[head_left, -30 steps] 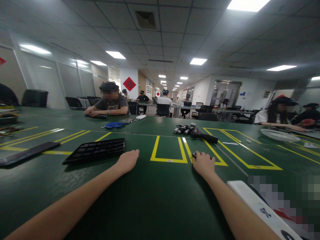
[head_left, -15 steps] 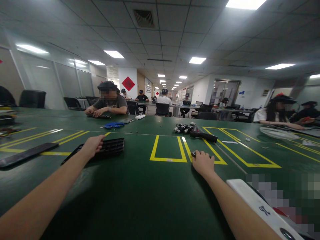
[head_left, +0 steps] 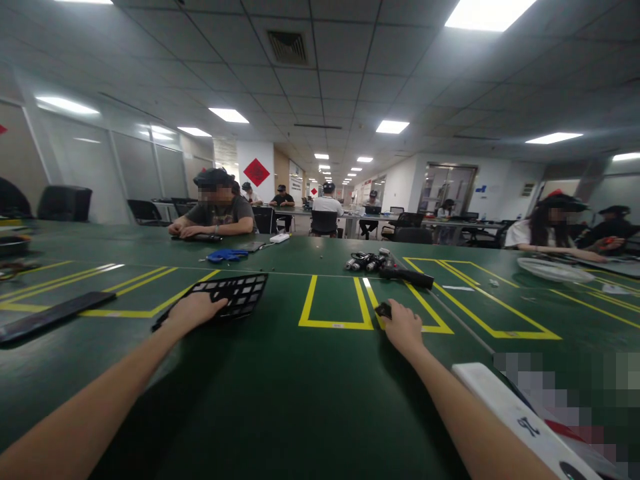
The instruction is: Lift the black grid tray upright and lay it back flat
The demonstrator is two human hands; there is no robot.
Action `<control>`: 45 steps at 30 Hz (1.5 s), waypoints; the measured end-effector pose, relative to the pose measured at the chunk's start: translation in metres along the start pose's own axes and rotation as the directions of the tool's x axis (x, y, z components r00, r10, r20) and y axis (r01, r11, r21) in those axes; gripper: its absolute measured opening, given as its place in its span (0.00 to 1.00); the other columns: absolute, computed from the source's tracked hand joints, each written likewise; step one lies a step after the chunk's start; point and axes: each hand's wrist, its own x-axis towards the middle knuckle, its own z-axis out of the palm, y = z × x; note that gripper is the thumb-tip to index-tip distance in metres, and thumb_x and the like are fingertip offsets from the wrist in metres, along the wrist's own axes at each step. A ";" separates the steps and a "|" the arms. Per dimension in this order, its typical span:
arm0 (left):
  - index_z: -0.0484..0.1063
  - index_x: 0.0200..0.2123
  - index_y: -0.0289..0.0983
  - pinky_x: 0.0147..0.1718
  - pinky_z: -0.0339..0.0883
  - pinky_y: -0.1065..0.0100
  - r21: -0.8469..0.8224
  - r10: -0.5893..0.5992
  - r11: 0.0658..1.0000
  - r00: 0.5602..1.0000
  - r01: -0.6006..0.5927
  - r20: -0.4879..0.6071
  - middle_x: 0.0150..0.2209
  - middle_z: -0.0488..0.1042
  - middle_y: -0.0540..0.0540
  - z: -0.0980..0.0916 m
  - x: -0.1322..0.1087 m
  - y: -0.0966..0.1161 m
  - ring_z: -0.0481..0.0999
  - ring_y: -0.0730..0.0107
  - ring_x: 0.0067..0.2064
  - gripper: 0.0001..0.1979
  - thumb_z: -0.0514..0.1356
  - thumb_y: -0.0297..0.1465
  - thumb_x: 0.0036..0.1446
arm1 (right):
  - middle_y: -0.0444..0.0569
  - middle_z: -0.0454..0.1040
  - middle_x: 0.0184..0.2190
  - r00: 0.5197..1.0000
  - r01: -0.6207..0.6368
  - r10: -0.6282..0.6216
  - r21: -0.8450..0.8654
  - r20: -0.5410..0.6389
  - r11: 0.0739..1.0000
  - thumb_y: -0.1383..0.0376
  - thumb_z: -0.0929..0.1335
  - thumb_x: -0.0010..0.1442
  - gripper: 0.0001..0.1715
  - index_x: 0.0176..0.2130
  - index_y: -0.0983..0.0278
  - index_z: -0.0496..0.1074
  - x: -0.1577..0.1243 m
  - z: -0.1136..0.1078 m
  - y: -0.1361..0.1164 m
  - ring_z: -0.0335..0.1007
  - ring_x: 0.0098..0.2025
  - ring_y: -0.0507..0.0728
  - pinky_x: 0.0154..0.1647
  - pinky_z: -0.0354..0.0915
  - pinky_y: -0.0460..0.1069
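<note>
My left hand [head_left: 194, 311] grips the near edge of a black compartment tray [head_left: 235, 293] on the green table [head_left: 310, 387], and the tray lies slanted with its far end raised toward the right. My right hand [head_left: 404, 329] rests on the table with fingers curled over a small black object [head_left: 383, 309] at the edge of a yellow taped rectangle [head_left: 335, 300]. Beyond it lie a black handled tool [head_left: 406, 275] and a cluster of small black and silver parts [head_left: 364, 261].
A long black flat strip [head_left: 50, 316] lies at the left. A white board [head_left: 520, 420] sits at the near right. A blue item [head_left: 227, 255] lies farther back. Other people sit at the far side and at the right of the table.
My left hand went from the bare table to the black tray, took hold of its near edge, and the tray has turned and shifted right. My right hand stays on the small black object.
</note>
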 end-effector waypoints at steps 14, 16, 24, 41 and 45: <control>0.60 0.38 0.34 0.30 0.61 0.67 -0.536 0.595 0.678 0.804 -0.503 -0.002 0.31 0.62 0.47 0.073 -0.106 0.133 0.63 0.69 0.30 0.14 0.50 0.39 0.54 | 0.49 0.67 0.47 0.789 0.283 -0.610 0.924 -0.071 0.258 0.71 0.66 0.48 0.28 0.49 0.62 0.58 -0.035 0.016 -0.061 0.63 0.51 0.55 0.53 0.58 0.53; 0.59 0.40 0.35 0.32 0.62 0.66 -0.575 0.631 0.639 0.775 -0.510 0.014 0.33 0.63 0.46 0.074 -0.107 0.130 0.64 0.68 0.33 0.14 0.51 0.38 0.54 | 0.50 0.68 0.46 0.773 0.304 -0.633 0.903 -0.048 0.303 0.72 0.66 0.49 0.28 0.50 0.63 0.59 -0.038 0.014 -0.060 0.63 0.50 0.56 0.53 0.59 0.53; 0.62 0.42 0.35 0.33 0.60 0.68 -0.626 0.723 0.592 0.678 -0.508 0.133 0.33 0.60 0.49 0.065 -0.105 0.129 0.61 0.71 0.33 0.17 0.54 0.40 0.53 | 0.50 0.70 0.48 0.660 0.515 -0.749 0.759 -0.056 0.397 0.70 0.63 0.53 0.20 0.48 0.62 0.67 -0.040 0.014 -0.059 0.64 0.51 0.58 0.53 0.60 0.55; 0.60 0.27 0.35 0.14 0.43 0.77 -0.829 0.287 0.513 0.866 0.222 0.410 0.18 0.61 0.56 0.043 -0.104 0.131 0.56 0.82 0.15 0.13 0.56 0.40 0.49 | 0.48 0.61 0.56 0.629 0.654 -0.776 0.579 -0.058 0.487 0.64 0.61 0.59 0.25 0.56 0.61 0.59 -0.043 0.022 -0.059 0.53 0.59 0.57 0.60 0.50 0.55; 0.66 0.30 0.33 0.15 0.42 0.77 -0.804 0.431 0.552 0.750 0.221 0.502 0.20 0.61 0.56 0.037 -0.101 0.129 0.57 0.83 0.17 0.13 0.58 0.37 0.46 | 0.50 0.63 0.55 0.637 0.633 -0.769 0.611 -0.060 0.476 0.66 0.61 0.58 0.24 0.55 0.64 0.61 -0.044 0.021 -0.060 0.56 0.57 0.56 0.60 0.51 0.54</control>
